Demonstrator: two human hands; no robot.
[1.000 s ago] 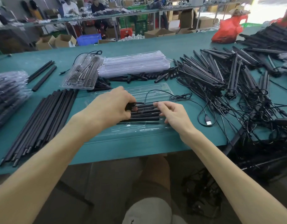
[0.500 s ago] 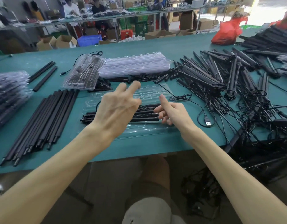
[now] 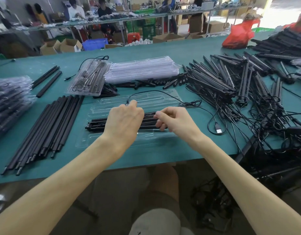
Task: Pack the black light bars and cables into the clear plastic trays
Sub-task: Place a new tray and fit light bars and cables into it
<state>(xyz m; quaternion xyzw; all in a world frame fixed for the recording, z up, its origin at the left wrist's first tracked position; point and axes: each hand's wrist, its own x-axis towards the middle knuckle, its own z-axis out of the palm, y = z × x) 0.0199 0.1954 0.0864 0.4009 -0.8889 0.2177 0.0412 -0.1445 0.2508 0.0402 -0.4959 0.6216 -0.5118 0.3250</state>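
This tray is about half packed: in the open clear tray [image 3: 146, 139] by the table [image 3: 163, 50]'s near edge, the light bars [image 3: 97, 123] lie seated, the right hand [image 3: 175, 119] curling its fingers on their right end, while the left hand [image 3: 124, 121] pinches the cable [image 3: 163, 92], not yet tucked in, and a pile of bars [image 3: 231, 78] toward the right edge waits.

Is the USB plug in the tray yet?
Out. The USB plug lies on the table, right of the tray.
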